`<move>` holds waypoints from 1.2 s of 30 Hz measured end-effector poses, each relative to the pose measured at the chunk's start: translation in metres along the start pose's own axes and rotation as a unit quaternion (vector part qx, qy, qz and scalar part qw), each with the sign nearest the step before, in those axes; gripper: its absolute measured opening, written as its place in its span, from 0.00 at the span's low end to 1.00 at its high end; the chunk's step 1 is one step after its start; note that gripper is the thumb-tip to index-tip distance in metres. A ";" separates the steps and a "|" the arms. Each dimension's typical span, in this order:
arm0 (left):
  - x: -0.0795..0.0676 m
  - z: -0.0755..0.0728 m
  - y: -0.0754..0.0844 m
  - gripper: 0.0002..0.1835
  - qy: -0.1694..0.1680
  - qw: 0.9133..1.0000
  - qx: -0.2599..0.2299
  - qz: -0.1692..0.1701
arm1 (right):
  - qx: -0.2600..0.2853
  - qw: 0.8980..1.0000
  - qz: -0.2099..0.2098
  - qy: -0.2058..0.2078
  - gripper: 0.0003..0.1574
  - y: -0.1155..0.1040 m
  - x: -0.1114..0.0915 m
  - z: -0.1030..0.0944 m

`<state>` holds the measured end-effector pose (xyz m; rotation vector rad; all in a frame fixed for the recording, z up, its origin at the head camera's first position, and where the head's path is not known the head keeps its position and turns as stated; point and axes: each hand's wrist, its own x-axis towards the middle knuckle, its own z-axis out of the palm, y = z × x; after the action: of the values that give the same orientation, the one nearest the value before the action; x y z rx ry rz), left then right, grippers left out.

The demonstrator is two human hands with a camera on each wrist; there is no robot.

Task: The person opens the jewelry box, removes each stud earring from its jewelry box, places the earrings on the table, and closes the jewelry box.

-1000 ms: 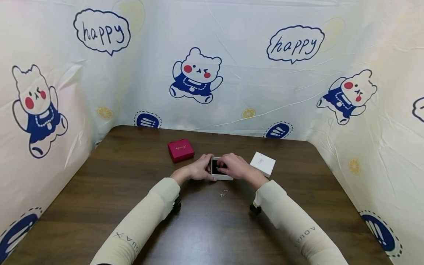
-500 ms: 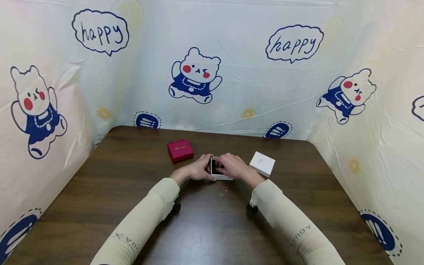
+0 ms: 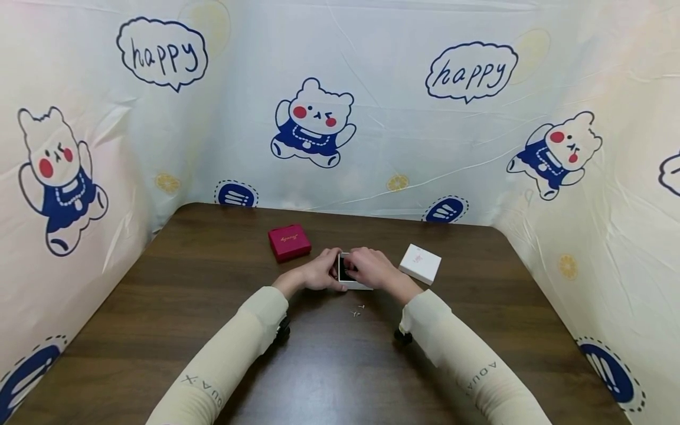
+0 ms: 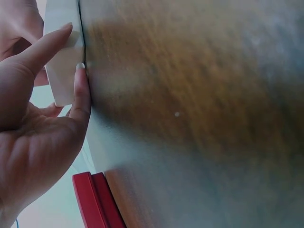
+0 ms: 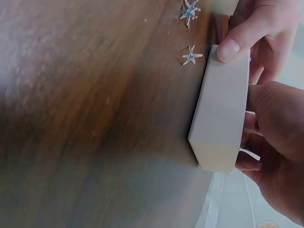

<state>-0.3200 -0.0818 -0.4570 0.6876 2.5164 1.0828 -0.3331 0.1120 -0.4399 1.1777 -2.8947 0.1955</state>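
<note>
A small white open box (image 3: 357,285) with a black insert (image 3: 344,273) sits on the table between both hands. My left hand (image 3: 320,270) grips its left side; in the left wrist view the thumb presses the white front wall (image 4: 66,76). The right hand (image 3: 370,267) reaches over the box from the right, its bent fingertips down at the insert. I cannot tell what those fingertips hold, since the hand covers them. Close in front of the box lie small starfish-shaped pieces (image 5: 191,55) with blue centres, like jewellery.
A red box (image 3: 289,242) with gold lettering stands behind the left hand. The white lid (image 3: 421,264) with pink print lies to the right, near the right wrist. Patterned cloth (image 3: 372,118) surrounds the far side and both sides of the brown table (image 3: 340,366).
My right hand has shifted slightly left over the insert, and its forearm moved left with it. The left hand keeps its grip and the box stays put.
</note>
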 end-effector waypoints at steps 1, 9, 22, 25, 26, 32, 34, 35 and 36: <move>0.000 0.000 0.000 0.48 0.000 1.000 0.001 0.000 | 0.000 1.000 -0.001 0.001 0.04 0.000 0.000 0.000; 0.000 0.000 -0.002 0.49 0.003 1.000 -0.002 0.003 | 0.004 1.000 -0.010 0.015 0.06 -0.002 -0.001 -0.001; -0.001 -0.001 0.000 0.48 0.002 1.000 -0.002 0.000 | 0.104 0.993 0.027 -0.048 0.04 0.003 0.008 -0.007; -0.001 -0.001 0.000 0.47 0.002 1.000 -0.001 0.001 | 0.120 0.991 0.020 -0.051 0.04 0.005 0.008 -0.008; -0.001 -0.002 0.001 0.47 0.002 1.000 0.000 0.001 | 0.124 0.991 0.017 -0.050 0.03 0.005 0.008 -0.008; -0.001 -0.002 0.002 0.46 0.006 1.000 0.002 0.001 | 0.128 0.990 -0.008 -0.056 0.02 0.006 0.008 -0.011; -0.001 -0.001 0.002 0.46 0.006 1.000 0.003 0.000 | 0.125 0.990 -0.014 -0.066 0.02 0.006 0.008 -0.013; -0.001 -0.001 0.002 0.47 0.006 1.000 0.003 0.000 | 0.124 0.989 -0.017 -0.073 0.02 0.007 0.008 -0.013; -0.001 0.000 0.002 0.47 0.005 1.000 0.002 0.000 | 0.124 0.989 -0.018 -0.079 0.02 0.007 0.008 -0.013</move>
<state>-0.3190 -0.0814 -0.4556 0.6857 2.5282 1.0843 -0.3438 0.1131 -0.4269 1.3380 -3.0525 0.4954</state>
